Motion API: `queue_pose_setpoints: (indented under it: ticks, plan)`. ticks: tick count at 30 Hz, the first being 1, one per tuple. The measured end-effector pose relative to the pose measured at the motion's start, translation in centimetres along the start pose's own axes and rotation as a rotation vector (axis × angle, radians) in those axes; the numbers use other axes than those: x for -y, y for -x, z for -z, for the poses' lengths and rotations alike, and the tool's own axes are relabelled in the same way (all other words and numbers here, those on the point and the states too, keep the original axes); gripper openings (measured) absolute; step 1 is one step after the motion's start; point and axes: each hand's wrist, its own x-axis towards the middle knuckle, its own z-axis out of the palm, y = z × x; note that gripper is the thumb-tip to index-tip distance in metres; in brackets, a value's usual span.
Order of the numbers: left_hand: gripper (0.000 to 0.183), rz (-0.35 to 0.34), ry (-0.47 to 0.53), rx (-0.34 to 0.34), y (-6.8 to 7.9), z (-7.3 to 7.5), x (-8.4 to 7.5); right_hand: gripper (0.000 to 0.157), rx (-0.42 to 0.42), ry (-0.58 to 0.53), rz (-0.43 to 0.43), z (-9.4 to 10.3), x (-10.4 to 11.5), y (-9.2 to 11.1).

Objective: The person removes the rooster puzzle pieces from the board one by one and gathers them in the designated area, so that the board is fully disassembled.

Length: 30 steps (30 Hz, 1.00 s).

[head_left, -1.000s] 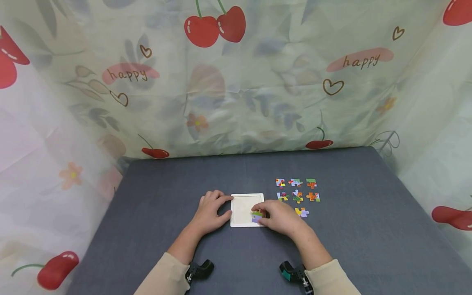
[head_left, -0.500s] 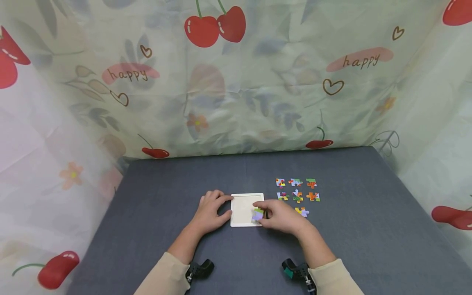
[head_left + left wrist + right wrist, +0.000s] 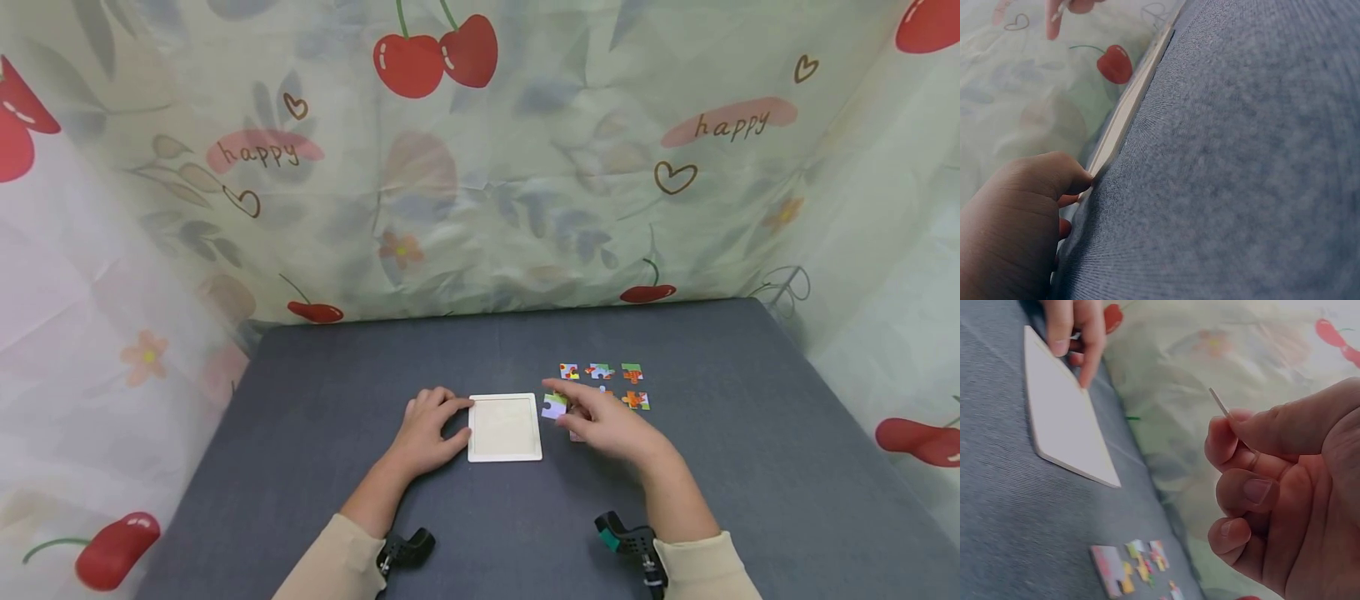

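My left hand rests on the table beside a cream square puzzle tray, its thumb and index finger touching the tray's left side. Seen from the left wrist, the thumb lies right at the tray's edge. Between thumb and index finger, my right hand pinches a jigsaw piece with lilac and green print, raised just right of the tray. That piece appears edge-on in the right wrist view. Other jigsaw pieces lie on the table past the right hand, which partly hides some of them.
A dark grey cloth covers the table. Behind it hangs a pale curtain with cherry prints, which also closes in both sides. A black wrist mount sits at the right cuff, another mount at the left.
My right hand has lifted the pinched jigsaw piece off the tray and moved right and a little away from me, over the loose pieces. The left hand and tray have stayed put.
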Motion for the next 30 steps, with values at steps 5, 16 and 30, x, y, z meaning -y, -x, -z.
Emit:
queue_pose_setpoints:
  ticks: [5, 16, 30]
  plan:
    - [0.04, 0.003, -0.004, 0.001, 0.0, 0.0, 0.0, 0.054, -0.037, -0.03, 0.032, 1.2, -0.1, 0.9]
    - [0.04, -0.006, 0.009, -0.003, 0.0, 0.1, -0.1, 0.043, -0.1, -0.138, -0.031, 3.8, -1.3, 2.4]
    - [0.039, -0.002, 0.009, -0.003, 0.0, 0.1, -0.2, 0.048, -0.22, -0.098, -0.246, 6.3, -4.3, 3.8]
